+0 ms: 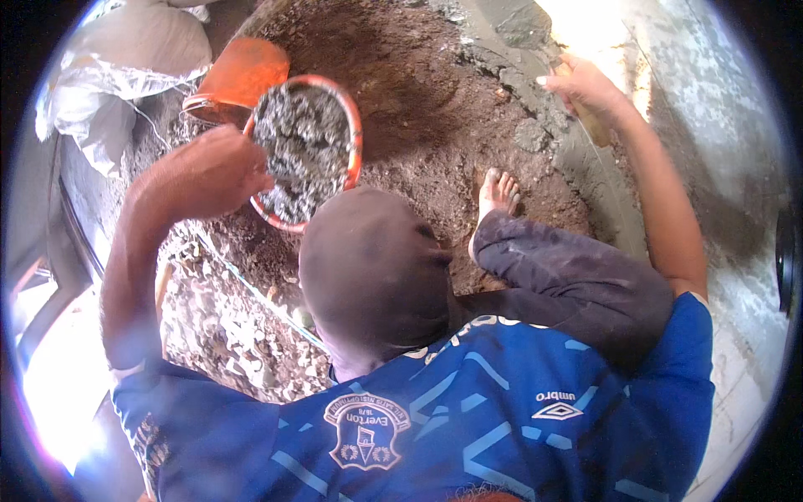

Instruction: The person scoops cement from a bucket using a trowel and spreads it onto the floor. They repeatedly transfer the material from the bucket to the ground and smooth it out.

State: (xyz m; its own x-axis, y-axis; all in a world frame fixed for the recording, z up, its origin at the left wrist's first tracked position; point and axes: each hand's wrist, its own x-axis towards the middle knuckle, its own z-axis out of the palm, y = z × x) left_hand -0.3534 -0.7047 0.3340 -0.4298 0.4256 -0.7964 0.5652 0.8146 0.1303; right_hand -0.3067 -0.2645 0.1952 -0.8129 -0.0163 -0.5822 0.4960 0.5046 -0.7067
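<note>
My left hand (219,171) is closed at the near-left rim of an orange-rimmed bucket (357,138), its fingertips over the inside edge. Wet grey mortar (305,138) fills this bucket. At the far right, my right hand (585,90) grips a narrow wooden float (594,127) and rests it against a smooth band of wet mortar (598,180). The fingers hide part of the float, so its full shape does not show. Rougher mortar lumps (531,134) lie along the band's left edge.
An orange bucket (249,71) lies tipped behind the full one. White sacks (138,50) stand at far left. Brown soil (410,109) covers the middle, with pale rubble (230,326) and a light cord (251,289) nearer. My bare foot (499,192) is beside the mortar band.
</note>
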